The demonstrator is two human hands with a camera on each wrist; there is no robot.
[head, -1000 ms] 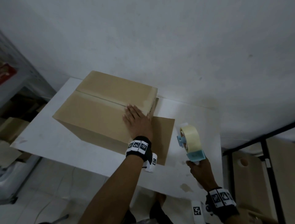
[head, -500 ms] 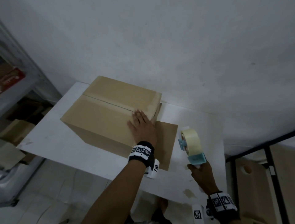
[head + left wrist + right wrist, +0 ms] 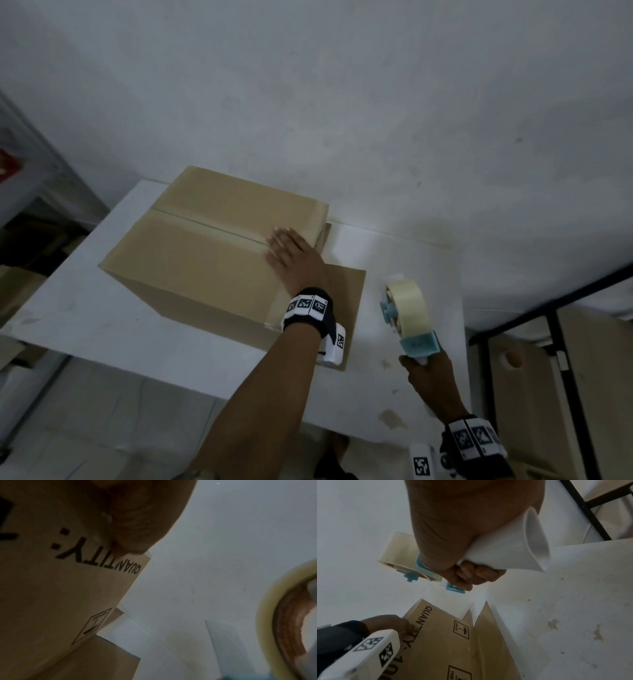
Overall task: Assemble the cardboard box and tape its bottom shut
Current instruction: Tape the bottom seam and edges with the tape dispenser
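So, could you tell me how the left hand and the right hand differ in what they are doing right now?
The left hand lies flat with straight fingers on the cardboard box at its seam; the right hand curls round the tape dispenser handle. The left rests on the box; the right holds its tool above the table, apart from the box. Both wear marker wristbands.

Bare forearms; each wrist wears a black band (image 3: 310, 308) with checkered white tags and a white camera block (image 3: 334, 346).

Bare counter (image 3: 411, 260) lies open right of the box (image 3: 205, 260); its splayed flap (image 3: 346, 298) and the wall (image 3: 342, 102) behind hem the rest.
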